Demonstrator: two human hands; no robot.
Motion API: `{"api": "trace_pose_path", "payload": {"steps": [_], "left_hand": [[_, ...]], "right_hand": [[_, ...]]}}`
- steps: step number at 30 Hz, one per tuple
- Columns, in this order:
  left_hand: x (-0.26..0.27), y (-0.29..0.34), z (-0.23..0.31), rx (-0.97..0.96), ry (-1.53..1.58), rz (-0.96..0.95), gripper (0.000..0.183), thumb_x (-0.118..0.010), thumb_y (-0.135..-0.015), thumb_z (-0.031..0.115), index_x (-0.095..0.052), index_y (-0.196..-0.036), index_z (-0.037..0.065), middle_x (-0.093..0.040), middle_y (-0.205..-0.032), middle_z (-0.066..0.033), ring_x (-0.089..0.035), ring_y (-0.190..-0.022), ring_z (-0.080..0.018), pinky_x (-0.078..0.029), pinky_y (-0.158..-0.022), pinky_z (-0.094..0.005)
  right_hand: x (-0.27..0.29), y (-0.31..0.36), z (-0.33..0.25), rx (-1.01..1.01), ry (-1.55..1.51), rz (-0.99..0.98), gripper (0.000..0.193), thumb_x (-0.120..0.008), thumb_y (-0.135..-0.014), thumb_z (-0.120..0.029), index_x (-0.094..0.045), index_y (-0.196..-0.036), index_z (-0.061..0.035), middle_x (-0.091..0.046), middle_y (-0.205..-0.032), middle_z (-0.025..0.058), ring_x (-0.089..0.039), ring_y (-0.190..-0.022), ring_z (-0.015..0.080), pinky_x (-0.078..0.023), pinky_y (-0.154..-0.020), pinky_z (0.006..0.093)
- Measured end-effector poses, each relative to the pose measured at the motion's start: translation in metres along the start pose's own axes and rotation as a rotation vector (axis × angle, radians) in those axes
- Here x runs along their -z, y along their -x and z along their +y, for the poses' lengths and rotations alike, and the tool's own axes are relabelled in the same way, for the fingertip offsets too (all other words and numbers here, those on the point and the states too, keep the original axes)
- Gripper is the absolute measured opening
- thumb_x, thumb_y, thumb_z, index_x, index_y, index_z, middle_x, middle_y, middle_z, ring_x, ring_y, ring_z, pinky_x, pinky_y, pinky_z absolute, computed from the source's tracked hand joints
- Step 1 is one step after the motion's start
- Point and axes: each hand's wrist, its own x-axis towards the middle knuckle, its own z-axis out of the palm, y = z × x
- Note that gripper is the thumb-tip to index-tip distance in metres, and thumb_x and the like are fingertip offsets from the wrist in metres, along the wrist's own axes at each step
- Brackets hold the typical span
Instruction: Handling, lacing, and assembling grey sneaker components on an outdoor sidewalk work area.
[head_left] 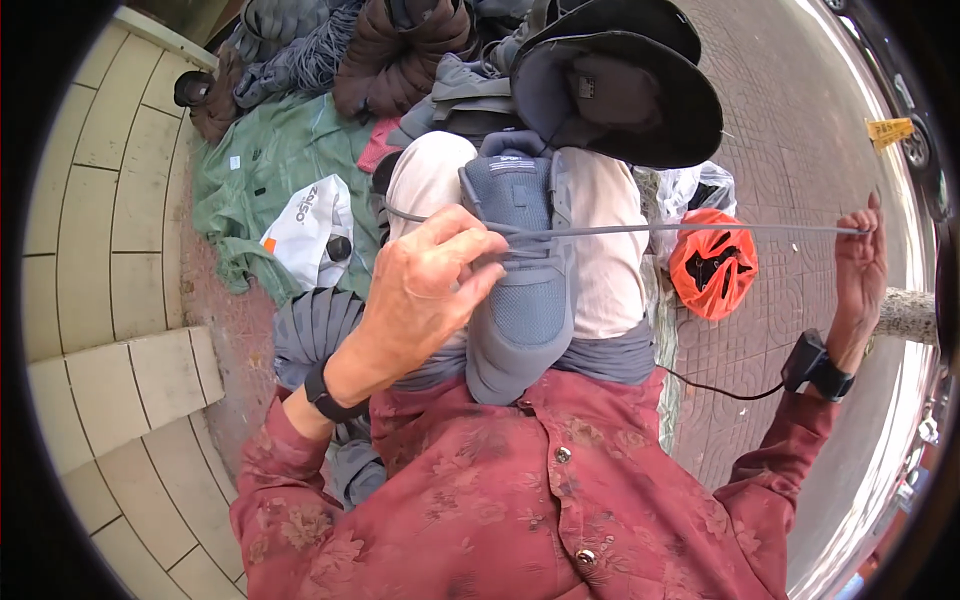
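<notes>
A grey-blue sneaker [521, 300] lies between my thighs, toe toward me and tongue away. My left hand [415, 285] is closed at its lacing, fingertips curled where the shoelace crosses; the exact grip is partly hidden. From there the grey shoelace [690, 228] runs taut to the right. Far out on that side, my right hand [861, 240] is closed on the lace, one finger pointing up. Another length of lace sticks out left of the shoe, beyond my left hand.
Strings of grey and brown shoes [405, 60] are heaped at the back. A black visor-like piece [620, 95] rises beyond my knees. Left lie a green sheet [260, 170] and white bag [318, 230]; right, an orange bag [713, 262]. A tiled step [130, 390] borders the left.
</notes>
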Motion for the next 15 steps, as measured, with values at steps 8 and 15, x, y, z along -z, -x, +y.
{"api": "trace_pose_path", "payload": {"steps": [8,15], "left_hand": [[-0.011,-0.005,-0.014,-0.039,-0.057,0.012,0.015,-0.075,-0.079,-0.003,-0.069,-0.092,0.001,-0.063,-0.087,-0.0069,-0.063,-0.065,-0.0161,-0.049,-0.056,-0.0279],[0.000,-0.018,-0.021,0.004,0.119,-0.202,0.006,-0.066,-0.084,0.003,-0.064,-0.089,0.000,-0.057,-0.079,-0.0086,-0.053,-0.063,-0.0192,-0.043,-0.059,-0.0326]], "right_hand": [[-0.016,-0.009,0.008,-0.063,-0.214,-0.188,0.036,-0.044,-0.107,-0.008,-0.040,-0.141,0.0049,-0.038,-0.087,0.0020,-0.039,-0.079,0.0136,-0.041,-0.076,0.0270],[0.002,-0.017,0.013,-0.182,-0.245,-0.082,0.033,-0.045,-0.108,-0.010,-0.043,-0.137,0.0043,-0.044,-0.090,0.0036,-0.041,-0.081,0.0149,-0.045,-0.071,0.0253]]}}
